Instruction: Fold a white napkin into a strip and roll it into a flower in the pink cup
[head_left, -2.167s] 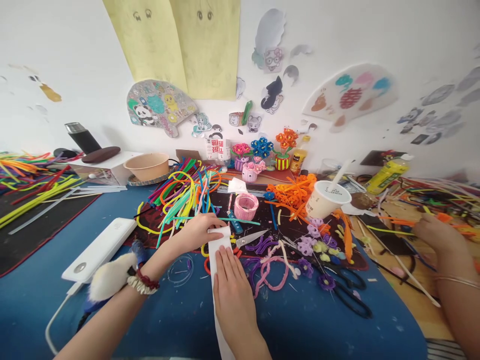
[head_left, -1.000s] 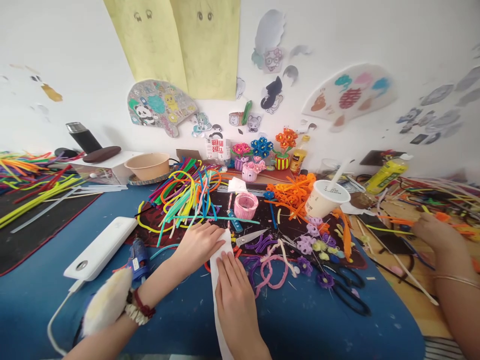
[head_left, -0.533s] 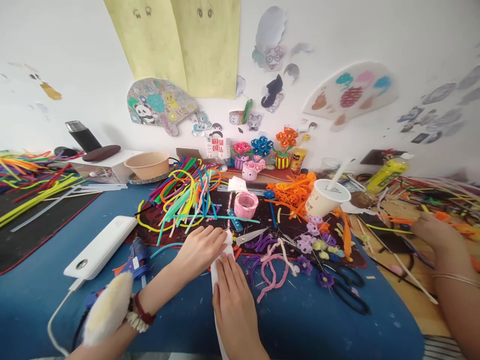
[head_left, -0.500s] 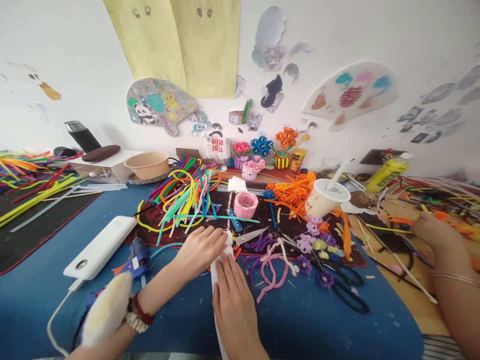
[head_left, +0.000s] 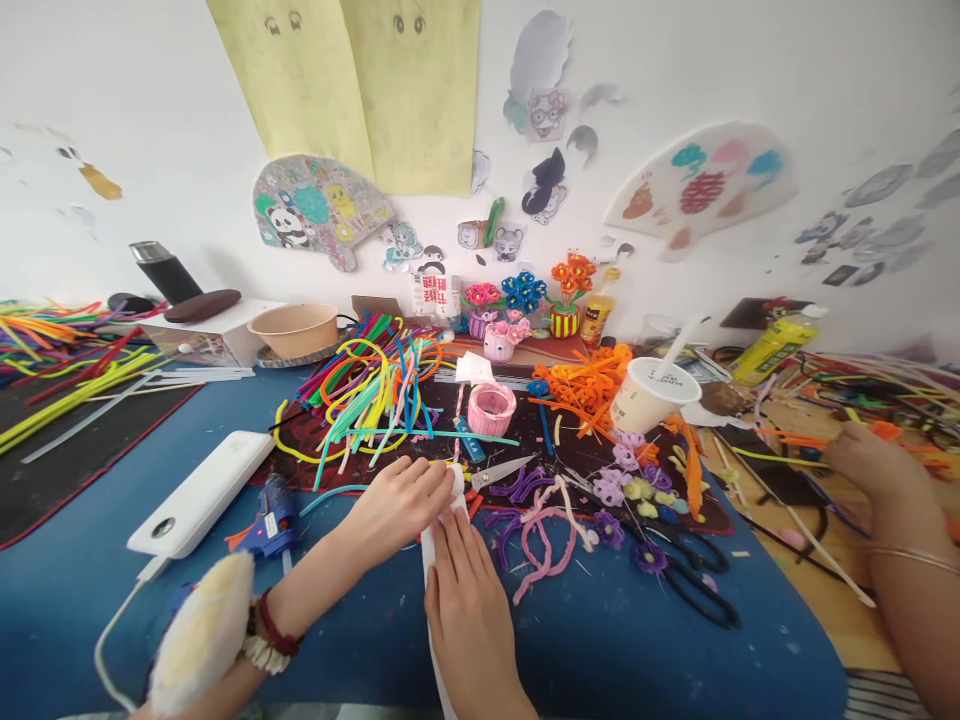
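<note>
A long white paper strip [head_left: 428, 548] runs from the front edge of the blue mat toward the middle, its far end rolled or folded over. My left hand [head_left: 401, 507] is closed on that far end, fingers curled over it and the thumb hidden. My right hand [head_left: 471, 600] lies flat along the strip, fingers stretched out and touching the left fingertips. Just beyond them are scissors [head_left: 504, 471] with the blades showing, a pink ribbed pot [head_left: 492, 411] and a teal pipe cleaner [head_left: 420, 435]. Purple and pink pipe cleaner pieces [head_left: 544, 545] lie right of my right hand.
A blue glue gun [head_left: 274, 522] and a white power bank [head_left: 202, 495] lie on the left. Coloured pipe cleaners [head_left: 367, 385] are heaped behind. A lidded paper cup [head_left: 654, 397] and black-handled scissors [head_left: 701, 590] are on the right. Another person's hand [head_left: 874, 465] holds pipe cleaners at far right.
My left hand has turned over, its fingers now curling over the strip's far end, which looks more rolled. My right hand has stayed flat on the strip. The glue gun has come into fuller view.
</note>
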